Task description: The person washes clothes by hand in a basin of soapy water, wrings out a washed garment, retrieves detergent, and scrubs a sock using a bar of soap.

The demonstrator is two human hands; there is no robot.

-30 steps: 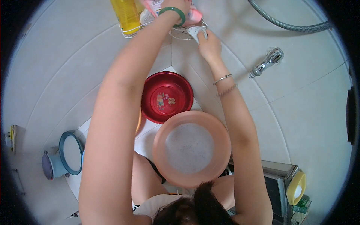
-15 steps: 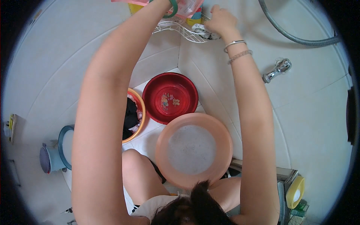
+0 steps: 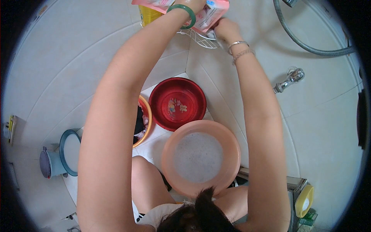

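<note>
Both my arms reach up to a white wire corner rack (image 3: 206,41). At the top edge, my left hand (image 3: 193,4), with a green bangle at its wrist, is closed on a pink pouch (image 3: 211,15); part of its fingers is cut off by the frame. Beside the pouch's lower right corner is my right hand (image 3: 228,30), wearing a silver bangle and a beaded bracelet. Its fingers are curled in, and what they hold, if anything, is hidden. A yellow package (image 3: 149,15) stands left of the pouch.
Below are a peach basin (image 3: 232,154) of sudsy water, a red basin (image 3: 197,91), and an orange-rimmed basin (image 3: 146,131) holding dark clothes. A wall tap (image 3: 290,80) and metal hose (image 3: 309,47) are at right. A blue-rimmed basin (image 3: 63,154) is left.
My left hand and the pink pouch have shifted right, closer to my right hand. My right hand has come slightly lower. The patterned item beneath it is now mostly covered.
</note>
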